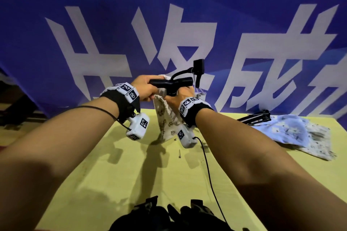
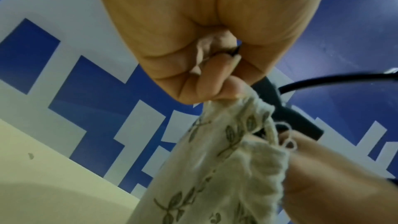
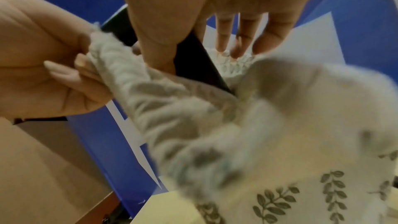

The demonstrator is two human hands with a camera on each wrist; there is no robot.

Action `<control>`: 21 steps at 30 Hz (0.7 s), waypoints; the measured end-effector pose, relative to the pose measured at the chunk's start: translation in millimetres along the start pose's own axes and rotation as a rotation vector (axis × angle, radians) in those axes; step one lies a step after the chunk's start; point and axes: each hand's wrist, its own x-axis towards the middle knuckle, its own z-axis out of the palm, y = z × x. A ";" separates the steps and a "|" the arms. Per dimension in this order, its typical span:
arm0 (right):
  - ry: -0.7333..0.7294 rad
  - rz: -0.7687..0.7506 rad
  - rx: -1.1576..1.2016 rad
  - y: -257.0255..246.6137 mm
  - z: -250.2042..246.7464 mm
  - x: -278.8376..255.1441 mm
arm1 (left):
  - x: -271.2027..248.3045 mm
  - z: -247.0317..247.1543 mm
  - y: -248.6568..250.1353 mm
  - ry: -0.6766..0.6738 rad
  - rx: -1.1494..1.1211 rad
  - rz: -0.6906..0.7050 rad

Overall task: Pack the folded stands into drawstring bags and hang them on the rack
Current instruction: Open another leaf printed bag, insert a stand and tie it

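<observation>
A cream leaf-print drawstring bag (image 1: 165, 118) hangs above the yellow table (image 1: 131, 174), with a black folded stand (image 1: 170, 82) sticking out of its mouth. My left hand (image 1: 145, 88) pinches the bag's rim on the left; in the left wrist view its curled fingers (image 2: 204, 77) bunch the cloth (image 2: 226, 168). My right hand (image 1: 178, 97) grips the stand just below its hub. In the right wrist view its thumb (image 3: 155, 48) presses the black stand (image 3: 193, 67) above the open bag (image 3: 280, 125). The stand's lower part is hidden in the bag.
A second black stand (image 1: 255, 118) lies at the table's back right beside a blue floral bag (image 1: 285, 129) and another cream bag (image 1: 319, 142). A small metal pin (image 1: 179, 154) and a black cable (image 1: 208, 165) lie mid-table. A blue banner stands behind.
</observation>
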 end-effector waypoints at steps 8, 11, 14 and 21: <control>-0.199 -0.051 -0.104 -12.3 16.5 -16.0 | -13.4 -30.4 -23.9 0.126 -0.050 -0.094; -0.258 -0.085 -0.163 -25.7 27.4 -18.6 | -18.0 -47.4 -32.9 0.247 -0.067 -0.169; -0.334 -0.134 -0.231 -38.2 39.1 -17.4 | -21.2 -59.3 -42.7 0.239 0.061 -0.082; -0.402 -0.183 -0.475 -54.1 69.6 -15.5 | -29.4 -67.2 -63.8 0.060 0.349 0.045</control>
